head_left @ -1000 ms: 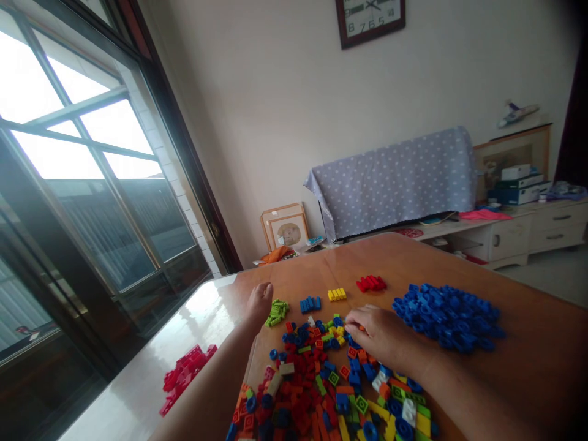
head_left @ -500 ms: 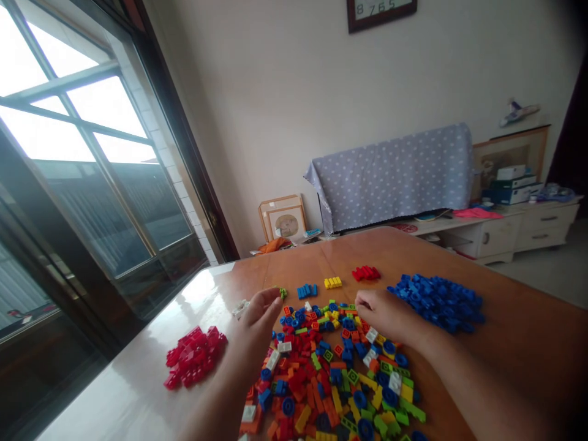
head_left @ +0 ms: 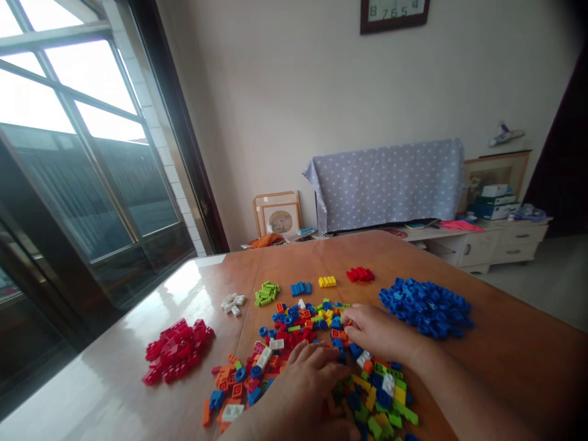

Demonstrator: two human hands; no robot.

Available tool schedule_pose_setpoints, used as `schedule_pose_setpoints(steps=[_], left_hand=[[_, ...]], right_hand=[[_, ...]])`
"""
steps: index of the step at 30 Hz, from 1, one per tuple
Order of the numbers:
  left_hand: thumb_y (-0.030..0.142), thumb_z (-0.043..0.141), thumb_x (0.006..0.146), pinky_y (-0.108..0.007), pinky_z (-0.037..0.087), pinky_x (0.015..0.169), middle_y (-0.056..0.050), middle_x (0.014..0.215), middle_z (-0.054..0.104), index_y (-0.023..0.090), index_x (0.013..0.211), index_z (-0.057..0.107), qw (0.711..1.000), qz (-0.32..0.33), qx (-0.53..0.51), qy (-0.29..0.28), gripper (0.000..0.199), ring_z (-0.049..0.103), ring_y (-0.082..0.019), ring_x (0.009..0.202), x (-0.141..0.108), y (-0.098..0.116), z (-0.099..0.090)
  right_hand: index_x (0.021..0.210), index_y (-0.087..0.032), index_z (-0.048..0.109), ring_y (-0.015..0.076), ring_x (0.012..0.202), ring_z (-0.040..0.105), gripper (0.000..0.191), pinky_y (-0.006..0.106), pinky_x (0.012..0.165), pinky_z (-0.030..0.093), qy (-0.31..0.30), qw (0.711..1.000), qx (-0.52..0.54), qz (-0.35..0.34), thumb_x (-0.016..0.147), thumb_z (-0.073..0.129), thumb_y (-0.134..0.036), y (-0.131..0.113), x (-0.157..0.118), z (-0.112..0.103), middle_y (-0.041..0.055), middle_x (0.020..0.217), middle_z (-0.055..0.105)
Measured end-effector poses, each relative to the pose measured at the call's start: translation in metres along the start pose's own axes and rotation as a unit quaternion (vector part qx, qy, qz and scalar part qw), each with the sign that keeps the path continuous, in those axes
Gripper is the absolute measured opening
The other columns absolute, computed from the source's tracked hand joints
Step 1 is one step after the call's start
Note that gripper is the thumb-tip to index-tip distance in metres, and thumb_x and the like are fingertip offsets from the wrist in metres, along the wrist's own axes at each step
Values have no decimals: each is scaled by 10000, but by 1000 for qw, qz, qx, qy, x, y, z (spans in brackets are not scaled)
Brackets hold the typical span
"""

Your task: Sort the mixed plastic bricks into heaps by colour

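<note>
A loose heap of mixed toy building bricks in red, orange, blue, green, yellow and white lies in front of me. My left hand rests over the middle of this heap, its fingers spread and reaching down onto the bricks. At the heap's right far edge is my right hand, fingers curled down beside blue and orange bricks; its fingertips are partly hidden, and whatever they may hold cannot be made out.
Sorted piles ring the heap: crimson bricks, white bricks, green bricks, blue bricks, yellow bricks, red bricks and a large blue pile. All lie on a brown wooden table.
My left hand has come back from the green pile to the middle of the mixed heap, its fingers now spread. My right hand has shifted slightly nearer. The camera view has turned a little.
</note>
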State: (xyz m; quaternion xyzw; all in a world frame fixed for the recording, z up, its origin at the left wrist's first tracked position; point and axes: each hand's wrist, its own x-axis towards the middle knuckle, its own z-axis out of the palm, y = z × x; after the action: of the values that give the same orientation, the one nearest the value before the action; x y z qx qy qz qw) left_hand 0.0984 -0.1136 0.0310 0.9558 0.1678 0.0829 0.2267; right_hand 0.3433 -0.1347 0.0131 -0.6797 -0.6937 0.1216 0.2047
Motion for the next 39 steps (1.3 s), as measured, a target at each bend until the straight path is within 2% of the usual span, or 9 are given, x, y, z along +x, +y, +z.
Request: schedule_pose_setpoints(steps=[3, 6, 11, 14, 17, 23, 27, 33, 39], left_hand=[[630, 753, 749, -529, 304, 1183, -31, 1459, 551, 356, 1370, 591, 1000, 15, 9, -10, 697, 481, -328, 1324, 2, -2, 5], [543, 740, 800, -511, 299, 1189, -1, 1416, 585, 365, 1339, 595, 1000, 3, 21, 10, 585, 500, -295, 1301, 2, -1, 4], [370, 721, 835, -492, 311, 1174, 11, 1347, 627, 343, 1262, 622, 997, -35, 52, 36, 439, 537, -270, 1245, 0, -2, -2], [327, 690, 851, -479, 347, 1143, 8, 1268, 658, 336, 1219, 637, 996, -50, 60, 50, 371, 564, -252, 1186, 0, -5, -5], [281, 673, 853, -502, 312, 1160, 19, 1199, 675, 341, 1152, 658, 994, -62, 62, 60, 306, 578, -242, 1155, 0, -7, -9], [318, 582, 915, -511, 304, 1171, -22, 1264, 653, 329, 1244, 640, 985, -91, 103, 105, 334, 565, -258, 1188, -3, -23, -14], [320, 571, 911, -532, 248, 1199, -42, 1303, 644, 315, 1287, 640, 977, -124, 137, 106, 382, 549, -274, 1234, -5, -35, -18], [312, 517, 938, -523, 297, 1156, -46, 1251, 663, 296, 1188, 698, 963, -189, 164, 102, 308, 554, -284, 1212, -4, -35, -27], [307, 471, 975, -516, 350, 1113, -60, 1229, 666, 275, 1191, 688, 967, -158, 162, 120, 308, 565, -284, 1178, -5, -28, -29]], right_hand=[[881, -199, 702, 177, 832, 610, 187, 247, 720, 385, 4, 998, 51, -45, 834, 524, -169, -13, 0, 4, 38, 904, 697], [986, -209, 720, 174, 844, 624, 261, 238, 715, 403, -1, 991, 113, -73, 833, 516, -154, -21, 0, 6, 24, 927, 718], [957, -207, 735, 160, 766, 645, 258, 225, 651, 404, -31, 986, 158, -37, 849, 502, -180, -13, -1, 2, -6, 843, 741], [959, -200, 738, 164, 750, 641, 248, 230, 643, 395, 4, 991, 136, -13, 852, 515, -206, -2, 1, -2, -7, 808, 740], [967, -201, 740, 162, 718, 627, 244, 236, 630, 384, 32, 993, 117, -4, 855, 525, -230, 7, 3, -4, -7, 786, 735], [929, -212, 737, 165, 717, 637, 249, 240, 626, 375, 36, 995, 97, -7, 861, 498, -222, 12, 3, -6, -4, 783, 742], [954, -208, 744, 167, 711, 631, 266, 243, 623, 365, 45, 996, 78, 6, 836, 505, -209, 17, 4, -9, 1, 767, 737], [920, -215, 731, 170, 755, 624, 235, 239, 613, 336, 52, 997, 40, 48, 843, 509, -221, 29, 3, -20, 13, 809, 731], [780, -199, 657, 150, 691, 575, 176, 251, 584, 264, 27, 990, -52, 125, 867, 503, -198, 42, -1, -27, 21, 745, 687]])
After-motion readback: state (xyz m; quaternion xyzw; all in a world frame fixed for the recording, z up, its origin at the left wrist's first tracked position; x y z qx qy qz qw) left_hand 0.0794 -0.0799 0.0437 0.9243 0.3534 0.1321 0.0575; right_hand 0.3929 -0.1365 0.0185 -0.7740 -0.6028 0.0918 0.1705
